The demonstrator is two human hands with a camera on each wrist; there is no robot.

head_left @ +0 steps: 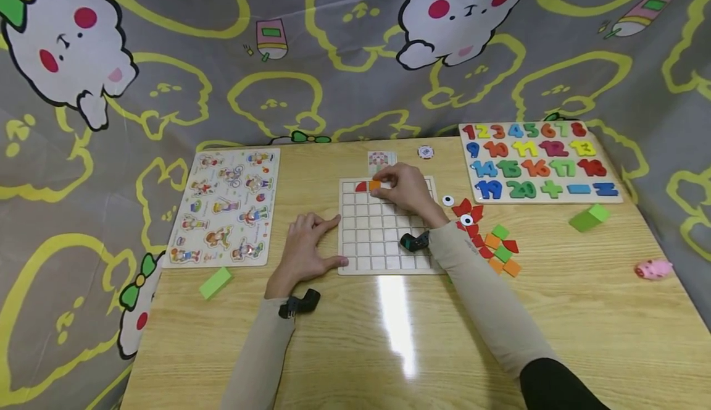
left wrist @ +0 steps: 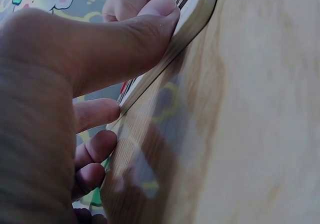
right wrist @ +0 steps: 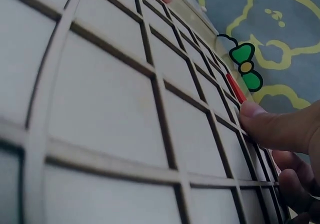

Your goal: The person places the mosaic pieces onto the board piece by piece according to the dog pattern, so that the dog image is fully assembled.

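A wooden grid board [head_left: 378, 225] with pale square cells lies on the table. My right hand [head_left: 407, 192] is over its far row, thumb and forefinger pinching an orange square tile [head_left: 374, 185]. Just left of that tile, a red quarter-round tile [head_left: 361, 186] sits in a cell; its red edge also shows in the right wrist view, beyond the thumb [right wrist: 252, 110]. My left hand [head_left: 304, 246] rests at the board's left side, thumb on the near corner and forefinger touching the edge. In the left wrist view the left thumb [left wrist: 159, 14] presses on the board's rim [left wrist: 187, 32].
Loose red, orange and green tiles [head_left: 492, 241] lie right of the board. Beyond it are a pattern card [head_left: 381, 160] and a round chip [head_left: 425, 152]. A picture puzzle [head_left: 222, 206] stands left, a number puzzle [head_left: 541, 162] right, with green blocks [head_left: 590, 218] and a pink pig [head_left: 653, 268].
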